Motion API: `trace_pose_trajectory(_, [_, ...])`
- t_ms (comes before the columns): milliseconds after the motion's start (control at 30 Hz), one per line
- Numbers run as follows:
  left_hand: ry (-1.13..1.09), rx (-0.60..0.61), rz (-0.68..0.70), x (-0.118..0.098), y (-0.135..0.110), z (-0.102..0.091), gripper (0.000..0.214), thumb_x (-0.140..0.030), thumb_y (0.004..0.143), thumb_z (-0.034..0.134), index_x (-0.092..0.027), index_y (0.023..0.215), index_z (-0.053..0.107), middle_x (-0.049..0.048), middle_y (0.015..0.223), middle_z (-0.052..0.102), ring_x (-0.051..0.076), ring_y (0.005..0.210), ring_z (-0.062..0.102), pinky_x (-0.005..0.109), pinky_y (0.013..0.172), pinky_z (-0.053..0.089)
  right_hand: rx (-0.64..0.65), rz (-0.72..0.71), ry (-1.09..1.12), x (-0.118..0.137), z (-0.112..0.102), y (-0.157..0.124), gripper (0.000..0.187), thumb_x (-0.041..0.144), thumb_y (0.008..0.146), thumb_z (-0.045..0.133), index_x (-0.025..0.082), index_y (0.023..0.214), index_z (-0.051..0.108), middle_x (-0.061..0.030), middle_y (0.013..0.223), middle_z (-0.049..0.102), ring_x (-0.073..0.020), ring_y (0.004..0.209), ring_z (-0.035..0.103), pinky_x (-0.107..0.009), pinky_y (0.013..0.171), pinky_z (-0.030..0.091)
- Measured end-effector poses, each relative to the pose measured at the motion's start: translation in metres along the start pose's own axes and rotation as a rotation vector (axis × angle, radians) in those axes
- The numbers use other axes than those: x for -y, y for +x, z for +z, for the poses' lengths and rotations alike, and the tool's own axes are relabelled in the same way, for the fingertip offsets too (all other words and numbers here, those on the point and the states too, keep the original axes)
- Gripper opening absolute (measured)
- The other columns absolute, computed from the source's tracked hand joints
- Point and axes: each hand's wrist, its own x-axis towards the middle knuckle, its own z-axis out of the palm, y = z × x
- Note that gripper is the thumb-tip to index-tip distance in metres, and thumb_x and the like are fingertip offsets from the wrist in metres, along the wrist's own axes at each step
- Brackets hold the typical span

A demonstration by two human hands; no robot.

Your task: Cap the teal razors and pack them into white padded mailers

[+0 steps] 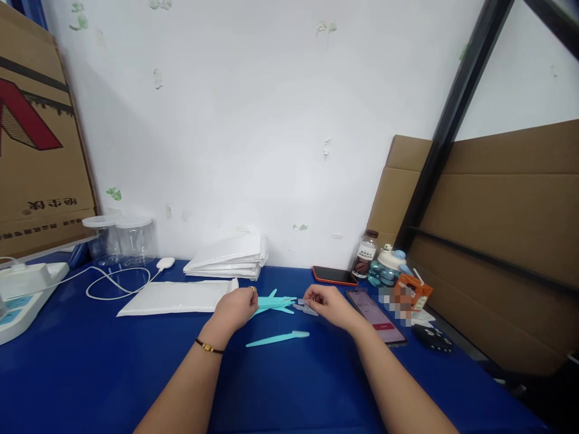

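A single teal eyebrow razor lies on the blue tabletop, in front of and between my hands. Behind it, several more razors overlap in a loose pile. My left hand is closed at the left end of this pile, a ring on one finger; whatever its fingers hold is hidden. At the pile's right end are several small translucent plastic caps. My right hand pinches at these caps with thumb and fingertips together, and its fingers seem to grip one of them.
White padded envelopes are stacked by the wall, and one envelope lies flat left of my hand. Two phones, a brown bottle and an orange box stand right. Clear jars, a cable and a power strip are left.
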Motion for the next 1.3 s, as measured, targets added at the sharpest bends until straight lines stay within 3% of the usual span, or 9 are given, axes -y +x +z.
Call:
trace_pose_trajectory(233, [-0.540,0.103,0.032,0.006,0.006,0.006,0.009,-0.025,0.072,0.044,-0.020,0.077,0.049,-0.0007,0.064,0.061,0.014,0.055,0.052,0.023,0.051,0.037,-0.165,0.125,0.434,0.000,0.000,0.006,0.029,0.041,0.070,0.065,0.015,0.083,0.066,0.0011,0.060,0.056,-0.0097,0.048,0.049,-0.022,0.046,0.037])
trace_pose_trajectory(433, [-0.732,0.040,0.039,0.004,0.006,-0.003,0.018,-0.036,0.070,0.048,-0.019,0.076,0.047,-0.0024,0.061,0.058,0.013,0.055,0.051,0.025,0.057,0.040,-0.256,0.263,0.794,-0.003,-0.001,0.009,0.035,0.039,0.058,0.077,0.012,0.079,0.067,-0.0035,0.063,0.065,-0.0127,0.054,0.058,-0.024,0.052,0.043])
trace_pose_trajectory(600, [-0.819,0.071,0.024,-0.001,0.000,-0.012,0.024,-0.041,0.067,0.051,-0.019,0.076,0.046,-0.0035,0.060,0.055,0.011,0.055,0.048,0.024,0.059,0.040,-0.296,0.221,0.825,-0.003,-0.003,0.008,0.028,0.038,0.063,0.074,0.014,0.074,0.066,-0.0018,0.060,0.063,-0.0103,0.049,0.055,-0.021,0.047,0.039])
trace_pose_trajectory(867, [-0.802,0.113,0.054,0.003,0.003,-0.009,0.024,-0.039,0.067,0.049,-0.017,0.078,0.047,-0.0045,0.060,0.050,0.011,0.056,0.044,0.024,0.058,0.036,-0.325,0.130,0.736,-0.005,0.000,0.008,0.028,0.036,0.062,0.074,0.015,0.079,0.067,-0.0035,0.068,0.066,-0.0163,0.067,0.062,-0.028,0.065,0.047])
trace_pose_trajectory(1300, [-0.806,0.118,0.069,0.005,0.005,-0.003,0.022,-0.035,0.069,0.049,-0.016,0.079,0.048,-0.0042,0.060,0.050,0.010,0.056,0.043,0.023,0.057,0.037,-0.250,0.096,0.676,-0.004,0.003,0.008,0.032,0.041,0.064,0.073,0.015,0.083,0.069,-0.0049,0.071,0.069,-0.0179,0.070,0.065,-0.030,0.069,0.048])
